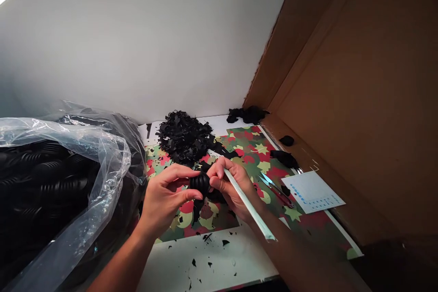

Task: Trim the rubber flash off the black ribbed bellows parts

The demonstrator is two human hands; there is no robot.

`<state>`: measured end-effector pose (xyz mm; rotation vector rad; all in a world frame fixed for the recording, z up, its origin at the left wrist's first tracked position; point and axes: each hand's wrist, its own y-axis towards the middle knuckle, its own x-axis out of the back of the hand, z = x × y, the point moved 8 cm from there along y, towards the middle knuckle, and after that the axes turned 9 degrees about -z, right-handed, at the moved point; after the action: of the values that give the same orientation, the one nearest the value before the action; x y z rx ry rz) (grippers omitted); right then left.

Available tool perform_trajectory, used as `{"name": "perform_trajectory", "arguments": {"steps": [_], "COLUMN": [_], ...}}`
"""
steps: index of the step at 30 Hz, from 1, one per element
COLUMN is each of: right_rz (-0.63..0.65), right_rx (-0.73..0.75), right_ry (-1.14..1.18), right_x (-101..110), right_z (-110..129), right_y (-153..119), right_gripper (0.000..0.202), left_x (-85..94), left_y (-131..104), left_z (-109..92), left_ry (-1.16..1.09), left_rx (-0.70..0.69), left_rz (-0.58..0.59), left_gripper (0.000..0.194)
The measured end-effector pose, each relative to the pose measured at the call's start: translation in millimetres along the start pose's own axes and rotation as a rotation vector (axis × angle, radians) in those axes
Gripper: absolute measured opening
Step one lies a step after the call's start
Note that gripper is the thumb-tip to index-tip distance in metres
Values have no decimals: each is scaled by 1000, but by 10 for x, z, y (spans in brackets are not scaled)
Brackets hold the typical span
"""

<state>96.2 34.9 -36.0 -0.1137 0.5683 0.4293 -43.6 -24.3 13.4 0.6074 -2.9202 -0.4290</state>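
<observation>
A black ribbed part (199, 185) is pinched by the left hand (166, 191)'s fingers; a pale stick (249, 204) is gripped by the right hand (236, 185)'s curled fingers.

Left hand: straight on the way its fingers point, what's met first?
Most likely the right hand, just past the ribbed, rounded black part that the left hand holds. Depth is unclear from one view.

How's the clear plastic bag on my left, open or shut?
Open: the clear plastic bag's gathered edge curves around a wide mouth, with black ribbed pieces showing inside.
</observation>
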Motion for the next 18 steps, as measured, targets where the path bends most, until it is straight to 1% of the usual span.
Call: {"name": "perform_trajectory", "arguments": {"steps": [3,5,7,9,11,12,13,15,16,18], "right_rz": [6,1,-10,20,103,141,157,124,83,5], "right_rx": [17,82,226,413,558,591,593,503,430,286], "right_ry": [-21,-99,-268,-480,-652,-700,-722,-697,-657,-565], "right_x": [-11,5,24,-13,-103,-142,-161,-138,-104,-39], "right_z": [33,77,162,258,304,307,305,280,258,196], "right_y": [-15,-29,-64,-135,-215,-240,-246,-198,-160,-96], "right_gripper": [53,50,40,31,28,27,26,27,30,37], "left_x": [-1,-10,-27,-49,-51,-39,-18,41,67,83], "left_y": [-8,-12,-14,-20,-31,-36,-38,-35,-33,-43], "left_z": [-10,22,96,186,258,281,293,283,259,193], "left_ry": [1,-5,-16,-7,28,42,52,68,87,165], "left_rx": [-5,20,87,172,243,266,275,237,184,33], "left_rz": [-13,-11,14,66,113,121,113,62,32,0], "left_gripper": [27,29,39,45,42,38,36,39,43,50]}}
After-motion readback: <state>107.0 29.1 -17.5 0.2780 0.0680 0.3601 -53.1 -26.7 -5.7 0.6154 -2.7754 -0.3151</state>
